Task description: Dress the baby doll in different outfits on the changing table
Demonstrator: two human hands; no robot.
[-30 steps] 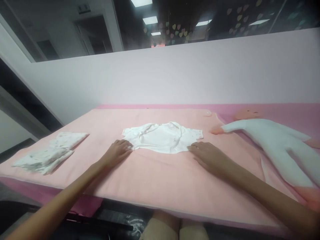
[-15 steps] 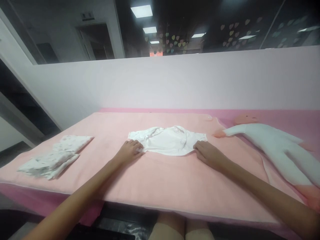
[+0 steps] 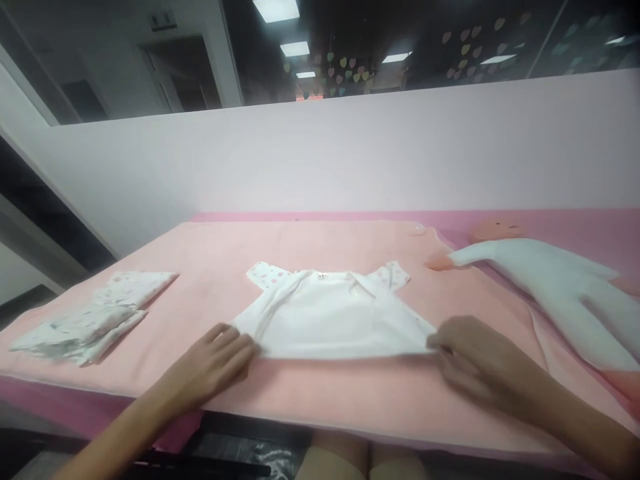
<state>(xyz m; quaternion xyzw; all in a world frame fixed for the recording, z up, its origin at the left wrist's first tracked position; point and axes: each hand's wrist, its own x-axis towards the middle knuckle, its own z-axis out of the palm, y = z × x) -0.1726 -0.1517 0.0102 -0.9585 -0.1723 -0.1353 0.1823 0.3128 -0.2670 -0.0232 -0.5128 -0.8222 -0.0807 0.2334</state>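
A small white baby shirt point(image 3: 330, 317) with patterned short sleeves lies in front of me, its neckline on the far side. My left hand point(image 3: 223, 360) is closed on the shirt's near left corner. At the near right corner, my right hand point(image 3: 473, 357) pinches the fabric, slightly blurred by motion. Between the two hands the hem is stretched taut and straight. Parts of the gripped corners are hidden under my fingers.
Folded patterned white clothes point(image 3: 95, 317) lie on the left of the pink blanket point(image 3: 325, 390). A baby doll point(image 3: 545, 273) in pale clothing lies at the right. Behind the table rises a white partition point(image 3: 320, 157) topped by dark glass.
Both hands have pulled the shirt's hem toward me and further apart. The fabric went from loose and bunched to spread and taut, and the sleeves now show their print.
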